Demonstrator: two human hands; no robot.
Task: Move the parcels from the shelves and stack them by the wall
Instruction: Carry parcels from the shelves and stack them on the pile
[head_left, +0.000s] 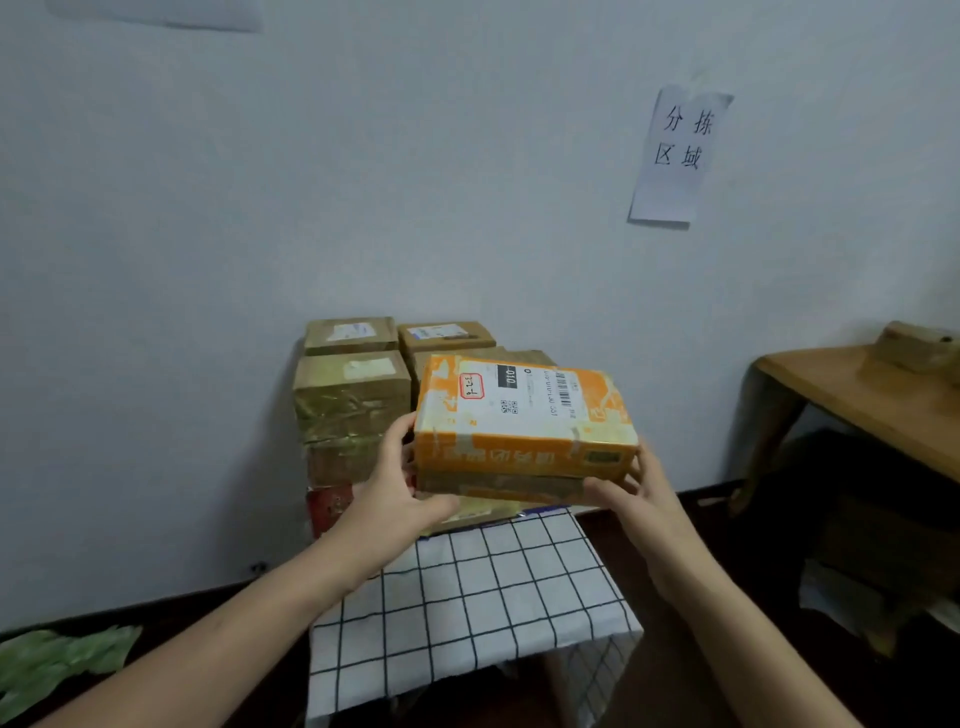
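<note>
- Far left, a crumpled green sheet lies on the dark floor at the foot of the wall. It seems to have no part in the job.
- Left of centre, the stack of brown parcels already stands against the wall. Two small ones sit at the back, larger taped ones are in front, and a red parcel is at the bottom. Several parcels have plainly been moved already.
- The left hand grips the left end of the orange parcel, with fingers up its side and the thumb tucked under.
- The orange parcel is held in the air, tilted, just in front of the stack's right-hand column, label side up. A flatter brown parcel lies directly beneath it and looks to be carried with it, though I cannot be certain.
- Below, the checked cloth covers the low stand that carries the stack, and its near part is bare.
- The right hand holds the right end, its fingers curled round the lower edge.
- On the wall to the right hangs a paper sign.
- Far right, a wooden worktop bears another brown parcel.
- My judgement is that this load is about to be set down. The shelves are out of view, so how many parcels remain cannot be told.
</note>
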